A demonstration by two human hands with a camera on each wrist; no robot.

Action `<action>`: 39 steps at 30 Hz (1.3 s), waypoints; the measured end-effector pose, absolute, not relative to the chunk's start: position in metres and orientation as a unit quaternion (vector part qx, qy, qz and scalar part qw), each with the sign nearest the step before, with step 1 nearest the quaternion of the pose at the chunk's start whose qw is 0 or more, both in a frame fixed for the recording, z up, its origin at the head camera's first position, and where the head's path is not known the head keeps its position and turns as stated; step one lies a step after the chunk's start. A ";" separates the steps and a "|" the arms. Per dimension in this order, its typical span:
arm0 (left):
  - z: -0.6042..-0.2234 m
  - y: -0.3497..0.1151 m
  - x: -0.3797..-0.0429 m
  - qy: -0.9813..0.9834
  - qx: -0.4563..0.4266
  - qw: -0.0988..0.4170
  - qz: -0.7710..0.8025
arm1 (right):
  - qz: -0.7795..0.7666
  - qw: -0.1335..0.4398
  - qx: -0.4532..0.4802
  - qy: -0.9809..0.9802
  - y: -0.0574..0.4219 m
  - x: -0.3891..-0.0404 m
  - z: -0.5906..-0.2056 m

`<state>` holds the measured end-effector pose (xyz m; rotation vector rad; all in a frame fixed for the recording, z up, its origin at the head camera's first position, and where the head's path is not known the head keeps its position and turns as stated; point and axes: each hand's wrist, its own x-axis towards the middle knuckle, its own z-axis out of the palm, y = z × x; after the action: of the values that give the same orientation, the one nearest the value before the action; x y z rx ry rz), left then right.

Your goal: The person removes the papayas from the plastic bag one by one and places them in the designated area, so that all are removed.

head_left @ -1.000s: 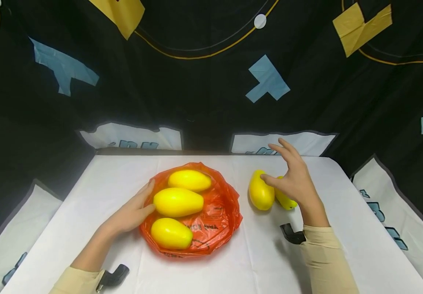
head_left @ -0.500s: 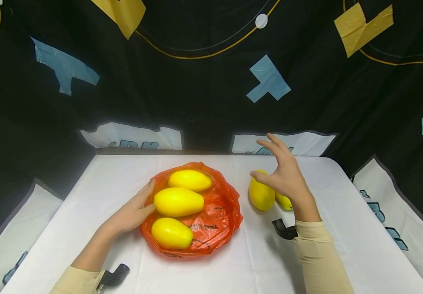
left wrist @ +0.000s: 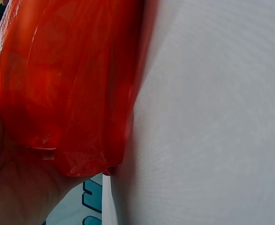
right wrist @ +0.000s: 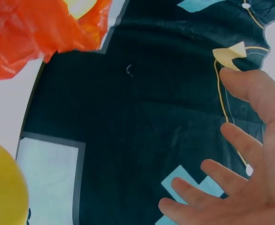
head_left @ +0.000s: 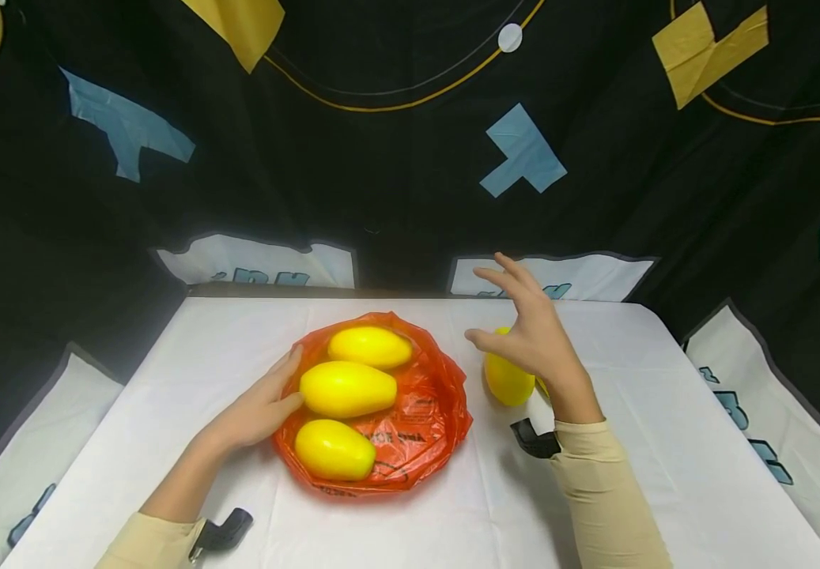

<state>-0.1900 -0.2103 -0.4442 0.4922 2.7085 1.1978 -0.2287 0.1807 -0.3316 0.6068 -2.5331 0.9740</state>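
Observation:
A red plastic bag (head_left: pixel 417 450), its mouth spread wide into a round shape, sits on the white table with three yellow mango-like fruits (head_left: pixel 348 390) in it. My left hand (head_left: pixel 256 411) lies against the bag's left side with relaxed fingers; in the left wrist view the palm (left wrist: pixel 25 187) cups the red plastic. Raised to the right of the bag, my right hand (head_left: pixel 534 336) has its fingers and thumb spread, holding nothing. Behind it on the table sits another yellow fruit (head_left: pixel 508 381), partly covered by the hand. Only a sliver of a further fruit (head_left: pixel 542 387) shows.
The white table (head_left: pixel 666 442) reaches back to a black curtain (head_left: pixel 395 174) with blue and gold patches. Black wrist mounts stick out from both sleeves, the right one (head_left: pixel 534 438) hanging near the fruits beside the bag.
My right hand has moved left, from over the two loose fruits toward the bag, staying spread. Its arm now hides most of the rear fruit. The left hand and bag stay put.

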 end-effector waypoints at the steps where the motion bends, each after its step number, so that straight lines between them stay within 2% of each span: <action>1: -0.445 -0.210 -0.190 0.900 0.163 0.070 0.398 | 0.347 0.176 0.215 -0.896 0.179 -0.229 -0.332; 15: -0.446 -0.211 -0.189 0.901 0.163 0.070 0.395 | 0.323 0.181 0.250 -0.895 0.156 -0.232 -0.331; 25: -0.447 -0.212 -0.190 0.901 0.167 0.063 0.396 | 0.333 0.161 0.261 -0.891 0.135 -0.235 -0.329; 39: -0.442 -0.213 -0.192 0.899 0.160 0.080 0.401 | 0.341 0.135 0.264 -0.892 0.119 -0.234 -0.327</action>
<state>-0.1916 -0.2134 -0.4421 0.4772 2.6884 1.1998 -0.2341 0.1188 -0.3267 0.7648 -2.5832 0.9891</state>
